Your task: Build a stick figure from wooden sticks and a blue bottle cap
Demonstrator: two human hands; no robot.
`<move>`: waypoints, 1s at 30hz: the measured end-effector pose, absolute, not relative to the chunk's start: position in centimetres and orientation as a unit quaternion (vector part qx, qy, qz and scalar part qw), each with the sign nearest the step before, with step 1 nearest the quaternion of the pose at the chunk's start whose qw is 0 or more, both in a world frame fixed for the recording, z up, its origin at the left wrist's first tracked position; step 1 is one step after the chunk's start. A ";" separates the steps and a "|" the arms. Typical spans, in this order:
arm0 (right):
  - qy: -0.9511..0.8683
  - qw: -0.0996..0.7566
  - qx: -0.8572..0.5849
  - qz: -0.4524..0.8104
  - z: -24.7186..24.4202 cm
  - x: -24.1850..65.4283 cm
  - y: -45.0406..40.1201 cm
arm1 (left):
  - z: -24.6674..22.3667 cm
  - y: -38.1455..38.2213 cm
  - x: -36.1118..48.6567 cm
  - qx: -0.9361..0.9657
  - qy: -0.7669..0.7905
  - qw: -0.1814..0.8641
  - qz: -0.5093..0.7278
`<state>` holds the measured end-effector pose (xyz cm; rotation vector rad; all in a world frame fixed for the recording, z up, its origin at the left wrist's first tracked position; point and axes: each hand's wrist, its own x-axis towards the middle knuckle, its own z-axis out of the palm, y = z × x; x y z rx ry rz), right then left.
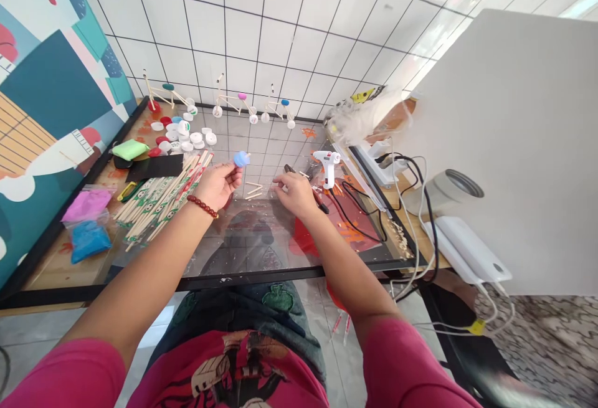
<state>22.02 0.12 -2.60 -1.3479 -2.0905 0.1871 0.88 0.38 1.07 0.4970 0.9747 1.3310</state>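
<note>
My left hand (219,187), with a beaded bracelet on its wrist, pinches a light blue bottle cap (242,159) above the glass tabletop. Something small and pale sticks out at the cap's right side. Low over the table, my right hand (294,193) has its fingers bent and apart, and nothing shows in them. A dark-handled tool (321,204) lies partly hidden beneath and beside this hand. Between my hands are several short cut sticks (253,191). A white glue gun (328,167) stands to the right of my right hand.
Wooden chopsticks (156,199), loose bottle caps (187,139) and bags of pink (86,204) and blue clay (90,240) lie left. Small stick-and-cap models (236,106) line the tiled wall. Black cable (355,221) and a power strip (378,165) are right.
</note>
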 end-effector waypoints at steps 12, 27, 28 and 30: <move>-0.747 0.495 -0.425 0.125 -1.3 21.4 -0.6 | -0.7 -0.6 2.4 0.390 0.456 0.601 0.528; -0.681 0.516 -0.468 0.226 -1.0 21.9 -0.6 | 0.0 -1.2 2.5 0.423 0.422 0.606 0.525; -0.684 0.516 -0.464 0.226 -1.0 21.9 -0.7 | -0.1 -1.2 2.5 0.429 0.428 0.593 0.530; -0.690 0.516 -0.456 0.223 -0.9 21.8 -0.7 | -0.2 -1.2 2.6 0.443 0.438 0.567 0.539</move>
